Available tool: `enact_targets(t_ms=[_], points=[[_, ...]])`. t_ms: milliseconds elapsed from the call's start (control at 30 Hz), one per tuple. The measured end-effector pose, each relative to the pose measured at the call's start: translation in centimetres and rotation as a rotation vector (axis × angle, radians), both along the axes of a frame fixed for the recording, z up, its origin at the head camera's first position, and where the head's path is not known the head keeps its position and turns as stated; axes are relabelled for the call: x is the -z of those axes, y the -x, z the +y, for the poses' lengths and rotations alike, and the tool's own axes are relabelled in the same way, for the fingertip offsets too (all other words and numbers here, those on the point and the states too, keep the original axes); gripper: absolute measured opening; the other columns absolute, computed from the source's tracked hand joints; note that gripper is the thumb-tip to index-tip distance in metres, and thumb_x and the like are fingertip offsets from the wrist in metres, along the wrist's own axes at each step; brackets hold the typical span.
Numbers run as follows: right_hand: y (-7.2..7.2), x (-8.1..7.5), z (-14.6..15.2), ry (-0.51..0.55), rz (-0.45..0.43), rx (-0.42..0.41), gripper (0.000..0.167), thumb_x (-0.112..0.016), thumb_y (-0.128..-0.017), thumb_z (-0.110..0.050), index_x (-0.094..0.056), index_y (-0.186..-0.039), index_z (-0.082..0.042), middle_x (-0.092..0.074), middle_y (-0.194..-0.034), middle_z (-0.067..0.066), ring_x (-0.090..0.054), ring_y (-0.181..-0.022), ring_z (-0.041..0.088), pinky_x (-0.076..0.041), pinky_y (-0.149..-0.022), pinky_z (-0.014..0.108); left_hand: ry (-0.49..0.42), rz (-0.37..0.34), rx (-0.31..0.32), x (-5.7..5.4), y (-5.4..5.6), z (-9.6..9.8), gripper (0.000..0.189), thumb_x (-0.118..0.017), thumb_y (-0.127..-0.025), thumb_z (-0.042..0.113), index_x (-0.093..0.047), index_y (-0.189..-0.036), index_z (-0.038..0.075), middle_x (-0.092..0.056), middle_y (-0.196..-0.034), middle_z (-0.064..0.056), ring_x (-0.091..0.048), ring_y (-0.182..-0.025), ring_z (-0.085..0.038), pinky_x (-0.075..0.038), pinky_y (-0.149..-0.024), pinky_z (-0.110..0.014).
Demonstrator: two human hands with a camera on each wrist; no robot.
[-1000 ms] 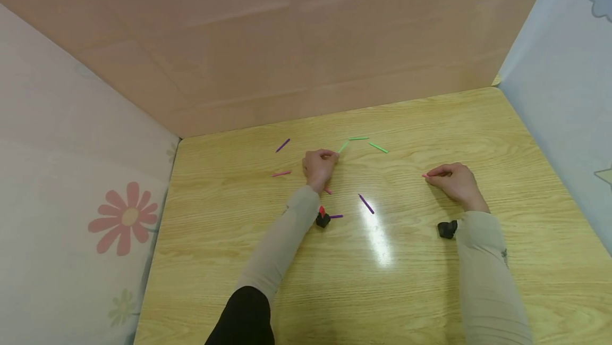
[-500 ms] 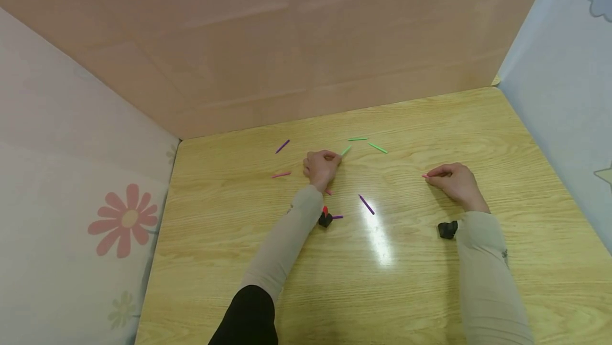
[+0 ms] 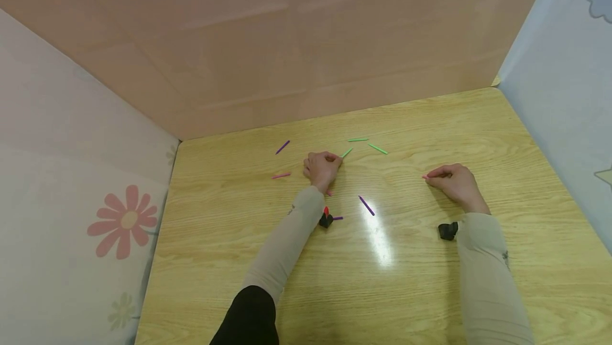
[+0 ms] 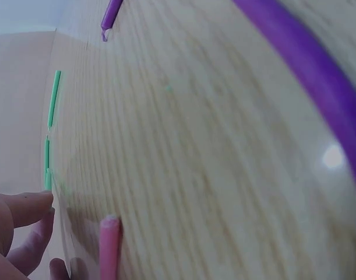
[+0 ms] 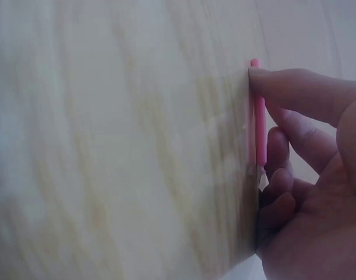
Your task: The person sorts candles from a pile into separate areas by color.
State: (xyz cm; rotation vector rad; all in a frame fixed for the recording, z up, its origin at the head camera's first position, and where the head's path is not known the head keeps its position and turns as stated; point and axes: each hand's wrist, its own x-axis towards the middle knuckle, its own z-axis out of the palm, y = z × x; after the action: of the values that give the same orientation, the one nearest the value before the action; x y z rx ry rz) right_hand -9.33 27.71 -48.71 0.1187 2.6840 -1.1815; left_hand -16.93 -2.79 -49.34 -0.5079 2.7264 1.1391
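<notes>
The left hand (image 3: 323,168) pinches one end of a green stick (image 3: 347,152) between thumb and forefinger, and the rest of that stick slants away beyond the fingertips to the right. Just past its free end, a second green stick (image 3: 358,140) lies almost crosswise, and a third green stick (image 3: 377,149) lies farther to the right of those fingers. To their left are a purple stick (image 3: 282,147), a little farther from the person, and a pink stick (image 3: 281,176), slightly nearer. Behind the left fingers, another pink stick (image 3: 329,193) shows partly from under the wrist, and a second purple stick (image 3: 338,218) pokes out beside the black wrist device (image 3: 326,220). A third purple stick (image 3: 366,205) rests on the tabletop (image 3: 215,217) between the two hands, nearer the person than either set of fingers. The right hand (image 3: 453,184), well apart, pinches a short pink stick (image 5: 260,128) near its blunt end; its thin wick-like tip points toward the other, curled fingers. Whether this stick touches the tabletop, I cannot tell.
</notes>
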Motion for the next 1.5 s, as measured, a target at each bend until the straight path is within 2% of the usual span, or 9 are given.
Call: enact_targets(t_ms=[333, 667, 1000, 1367, 1500], points=[[-0.15, -0.35, -0.07, 0.002, -0.001, -0.002, 0.036, -0.064, -0.093, -0.031, -0.069, -0.106, 0.003, -0.065, -0.112, 0.025, -0.055, -0.084, 0.013, -0.042, -0.076, 0.032, 0.017, 0.005, -0.022, 0.13, 0.13, 0.30, 0.016, -0.073, -0.085, 0.037, -0.072, -0.081, 0.021, -0.051, -0.111, -0.004, -0.039, -0.105, -0.025, -0.026, -0.093, -0.045], [-0.05, -0.21, -0.11, 0.010, -0.010, 0.003, 0.038, -0.063, -0.093, -0.032, -0.068, -0.107, 0.003, -0.065, -0.113, 0.025, -0.057, -0.091, 0.024, -0.042, -0.077, 0.033, 0.035, -0.002, -0.030, -0.20, 0.23, 0.49, 0.014, -0.071, -0.087, 0.036, -0.070, -0.084, 0.022, -0.051, -0.112, -0.005, -0.040, -0.107, -0.026, -0.025, -0.096, -0.046], [-0.02, -0.18, -0.26, 0.005, -0.004, 0.009, 0.037, -0.063, -0.093, -0.031, -0.068, -0.105, 0.004, -0.065, -0.112, 0.026, -0.057, -0.096, 0.032, -0.040, -0.077, 0.033, 0.048, 0.013, -0.042, -0.12, 0.29, 0.56, 0.014, -0.071, -0.087, 0.037, -0.069, -0.083, 0.023, -0.051, -0.111, -0.004, -0.040, -0.105, -0.026, -0.026, -0.090, -0.046], [0.12, -0.13, -0.30, 0.009, -0.026, 0.000, 0.038, -0.063, -0.093, -0.032, -0.068, -0.107, 0.003, -0.065, -0.113, 0.025, -0.058, -0.089, 0.023, -0.042, -0.076, 0.032, 0.074, -0.012, -0.022, -0.35, 0.21, 0.37, 0.016, -0.073, -0.084, 0.037, -0.067, -0.082, 0.022, -0.050, -0.110, -0.005, -0.041, -0.104, -0.027, -0.027, -0.091, -0.046], [0.13, -0.01, -0.27, 0.006, -0.024, -0.005, 0.038, -0.063, -0.093, -0.032, -0.068, -0.107, 0.003, -0.065, -0.113, 0.025, -0.058, -0.092, 0.027, -0.042, -0.076, 0.032, 0.091, -0.019, -0.010, -0.35, 0.22, 0.33, 0.016, -0.073, -0.085, 0.038, -0.067, -0.083, 0.023, -0.050, -0.110, -0.005, -0.041, -0.105, -0.028, -0.028, -0.091, -0.046]])
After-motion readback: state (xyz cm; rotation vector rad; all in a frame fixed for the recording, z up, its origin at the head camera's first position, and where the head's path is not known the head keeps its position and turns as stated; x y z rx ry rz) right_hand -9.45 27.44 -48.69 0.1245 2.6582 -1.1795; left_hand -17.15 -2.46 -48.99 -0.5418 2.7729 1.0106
